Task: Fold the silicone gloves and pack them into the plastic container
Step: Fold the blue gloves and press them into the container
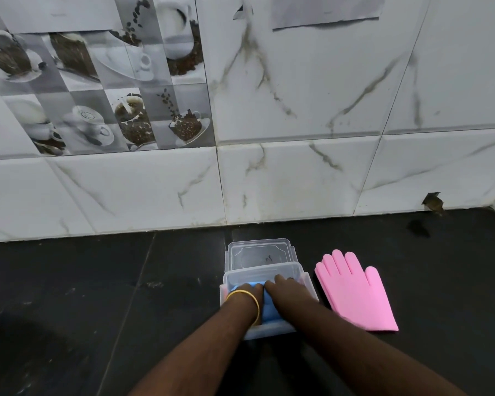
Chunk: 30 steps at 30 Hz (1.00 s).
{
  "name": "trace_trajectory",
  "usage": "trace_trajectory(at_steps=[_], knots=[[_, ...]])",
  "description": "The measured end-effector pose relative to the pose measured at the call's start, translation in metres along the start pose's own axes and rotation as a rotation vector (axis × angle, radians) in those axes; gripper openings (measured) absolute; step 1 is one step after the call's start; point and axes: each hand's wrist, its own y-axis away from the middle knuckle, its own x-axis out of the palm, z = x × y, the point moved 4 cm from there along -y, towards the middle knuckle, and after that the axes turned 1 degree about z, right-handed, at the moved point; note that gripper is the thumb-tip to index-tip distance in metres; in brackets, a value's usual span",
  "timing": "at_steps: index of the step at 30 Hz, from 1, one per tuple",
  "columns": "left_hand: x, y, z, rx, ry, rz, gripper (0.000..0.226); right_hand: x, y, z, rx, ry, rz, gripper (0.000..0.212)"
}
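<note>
A clear plastic container (307, 284) stands on the black counter, with a folded blue silicone glove (267, 308) inside it. Both my hands reach into the container and press on the blue glove. My left hand (247, 292), with a gold bangle at the wrist, covers the glove's left part. My right hand (286, 287) lies flat on its right part, fingers pointing toward the far wall. A pink silicone glove (357, 292) lies flat and unfolded on the counter just right of the container, fingers pointing away from me.
The container's clear lid (260, 252) lies just behind it, near the tiled marble wall (297, 181). The black counter (97, 295) stretches left and right. A chipped hole (433, 202) shows at the wall's base on the right.
</note>
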Motion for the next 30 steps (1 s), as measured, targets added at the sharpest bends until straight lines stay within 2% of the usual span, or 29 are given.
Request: trace_trajectory(at_steps=[3, 12, 18, 21, 23, 27, 30], knots=[[-0.004, 0.003, -0.001, 0.03, -0.047, -0.031, 0.067, -0.002, 0.003, -0.001, 0.021, -0.016, 0.017, 0.035], [-0.006, 0.01, -0.005, 0.024, -0.099, -0.046, 0.063, -0.003, 0.012, -0.001, 0.006, -0.03, 0.01, 0.033], [-0.015, 0.017, -0.008, 0.014, -0.131, 0.01, 0.059, -0.012, 0.016, -0.009, -0.117, -0.091, -0.028, 0.037], [-0.031, 0.018, -0.017, -0.02, -0.191, 0.073, 0.053, -0.029, 0.024, -0.027, -0.174, -0.301, -0.145, 0.043], [-0.047, 0.02, -0.03, -0.047, -0.214, 0.055, 0.047, -0.046, 0.031, -0.044, -0.168, -0.435, -0.284, 0.039], [-0.081, 0.019, -0.076, 0.009, -0.127, -0.186, 0.037, -0.074, 0.052, -0.097, -0.105, -0.704, -0.573, 0.026], [-0.086, 0.015, -0.121, 0.11, -0.043, -0.29, 0.034, -0.069, 0.066, -0.146, 0.107, -0.859, -0.69, 0.025]])
